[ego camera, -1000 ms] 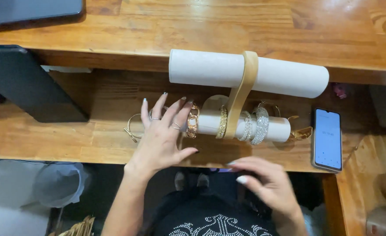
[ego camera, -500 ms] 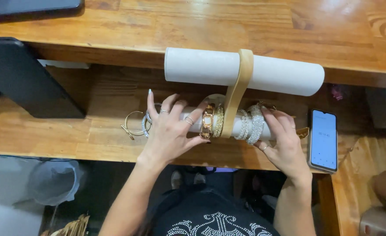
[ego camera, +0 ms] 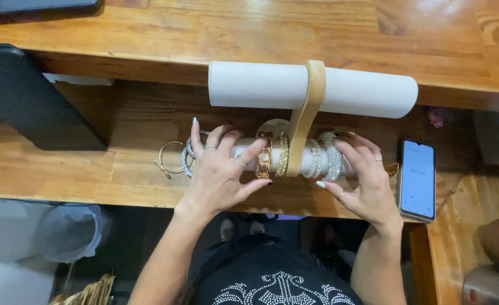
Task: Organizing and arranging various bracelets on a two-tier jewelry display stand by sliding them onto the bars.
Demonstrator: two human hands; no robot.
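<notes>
Your left hand (ego camera: pixel 218 172) and right hand (ego camera: pixel 362 181) rest on the lower bar (ego camera: pixel 306 161) of the stand, bracelets (ego camera: pixel 272 155) between them; upper bar (ego camera: pixel 311 89) behind, loose bangles (ego camera: pixel 173 158) left, phone (ego camera: pixel 417 179) right, on the counter (ego camera: pixel 91 175).

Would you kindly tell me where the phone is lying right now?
In the head view, the phone lies screen-up on the wooden counter at the right, just beyond the right hand and the lower bar of the bracelet stand.

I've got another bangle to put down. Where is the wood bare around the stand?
Bare wood lies between the dark panel and the loose bangles, and on the upper counter. It is crowded around the lower roll, both hands, and the phone.
</notes>
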